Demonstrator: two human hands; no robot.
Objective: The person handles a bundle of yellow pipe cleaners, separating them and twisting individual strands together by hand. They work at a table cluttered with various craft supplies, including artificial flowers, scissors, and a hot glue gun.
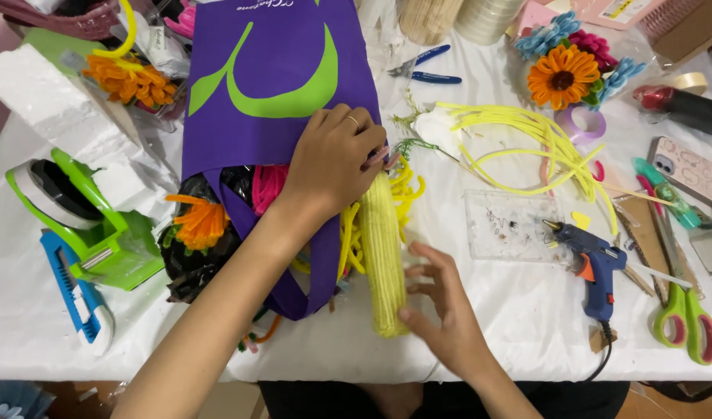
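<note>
A purple fabric bag (pixel 270 77) with a green swirl lies on the white table (pixel 519 310), its open mouth spilling pipe cleaners in pink, orange and yellow. My left hand (pixel 333 159) rests on the bag's edge, its fingers pinching the top end of a thick bundle of yellow pipe cleaners (pixel 383 256). That bundle lies lengthwise toward me, half out of the bag. My right hand (pixel 441 306) is at the bundle's lower end, fingers spread, thumb touching it.
A blue glue gun (pixel 593 260) and clear plastic tray (pixel 507 225) sit right of the bundle. Loose yellow pipe cleaners (pixel 542 147), a flower bouquet (pixel 566 70), green-handled scissors (pixel 682 318), a phone (pixel 694 171), blue pliers (pixel 426 70). Left: green tape dispenser (pixel 76 217), blue box cutter (pixel 76 295).
</note>
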